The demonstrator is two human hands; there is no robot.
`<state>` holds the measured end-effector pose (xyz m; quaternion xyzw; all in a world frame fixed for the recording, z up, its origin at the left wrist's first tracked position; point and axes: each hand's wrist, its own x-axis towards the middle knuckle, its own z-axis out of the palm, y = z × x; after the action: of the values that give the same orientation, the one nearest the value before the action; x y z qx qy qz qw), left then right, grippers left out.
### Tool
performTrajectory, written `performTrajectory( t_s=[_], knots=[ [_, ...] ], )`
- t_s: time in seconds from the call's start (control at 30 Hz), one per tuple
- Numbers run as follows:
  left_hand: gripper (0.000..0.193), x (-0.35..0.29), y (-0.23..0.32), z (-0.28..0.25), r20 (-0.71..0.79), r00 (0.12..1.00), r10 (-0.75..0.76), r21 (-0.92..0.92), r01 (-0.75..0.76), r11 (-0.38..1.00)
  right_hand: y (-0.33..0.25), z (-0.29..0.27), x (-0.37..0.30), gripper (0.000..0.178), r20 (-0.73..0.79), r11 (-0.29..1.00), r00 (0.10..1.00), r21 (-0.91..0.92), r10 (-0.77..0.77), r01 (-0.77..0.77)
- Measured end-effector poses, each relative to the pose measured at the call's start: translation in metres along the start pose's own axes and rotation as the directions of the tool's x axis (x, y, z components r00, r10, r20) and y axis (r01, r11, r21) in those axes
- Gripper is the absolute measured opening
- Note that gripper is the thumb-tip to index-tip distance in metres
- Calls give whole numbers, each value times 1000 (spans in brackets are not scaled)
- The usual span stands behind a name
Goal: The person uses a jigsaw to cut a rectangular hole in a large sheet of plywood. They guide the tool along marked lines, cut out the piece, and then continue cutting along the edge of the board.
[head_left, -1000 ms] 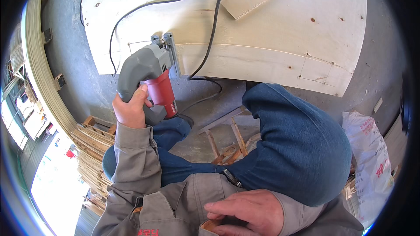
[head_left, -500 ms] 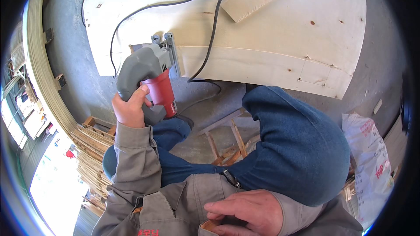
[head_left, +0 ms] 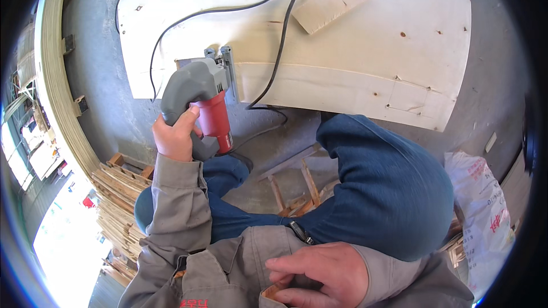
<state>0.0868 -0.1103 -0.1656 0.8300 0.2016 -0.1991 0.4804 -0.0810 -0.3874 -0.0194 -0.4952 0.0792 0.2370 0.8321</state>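
My left hand (head_left: 176, 136) grips the grey handle of a red and grey jigsaw (head_left: 201, 98). Its metal base sits at the near edge of a large pale plywood sheet (head_left: 365, 51) lying on the concrete floor. The saw's black cable (head_left: 274, 63) loops across the sheet. My right hand (head_left: 319, 274) rests low against my grey jacket, fingers curled at a pocket edge; whether it holds anything is hidden. My knees in blue trousers (head_left: 388, 182) are bent in front of me.
A small wooden offcut (head_left: 334, 3) lies on the sheet. Stacked thin wood strips (head_left: 117, 194) lie at the left, and a bent laminated strip (head_left: 54, 74) curves along the left side. A white sack (head_left: 485, 211) stands at the right. Wood scraps (head_left: 297, 194) lie between my legs.
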Motion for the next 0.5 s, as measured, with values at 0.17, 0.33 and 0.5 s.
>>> performTrajectory(
  t_s=[0.17, 0.33, 0.5],
  knots=[
    [27, 0, 0, -3, -4, 1000, -18, 9, 18, 1000, 4, 5, -5, 45, 35, 1000, 999, -3, 5, -5],
    [29, 1, 0, 0, -32, 999, -34, 1, 34, 999, -10, 8, -6, 53, 97, 987, 988, -122, 121, -109],
    [37, 1, -3, -3, -39, 999, 4, 3, -4, 1000, -7, 14, -9, 47, 56, 975, 994, -207, 92, -78]
  ],
)
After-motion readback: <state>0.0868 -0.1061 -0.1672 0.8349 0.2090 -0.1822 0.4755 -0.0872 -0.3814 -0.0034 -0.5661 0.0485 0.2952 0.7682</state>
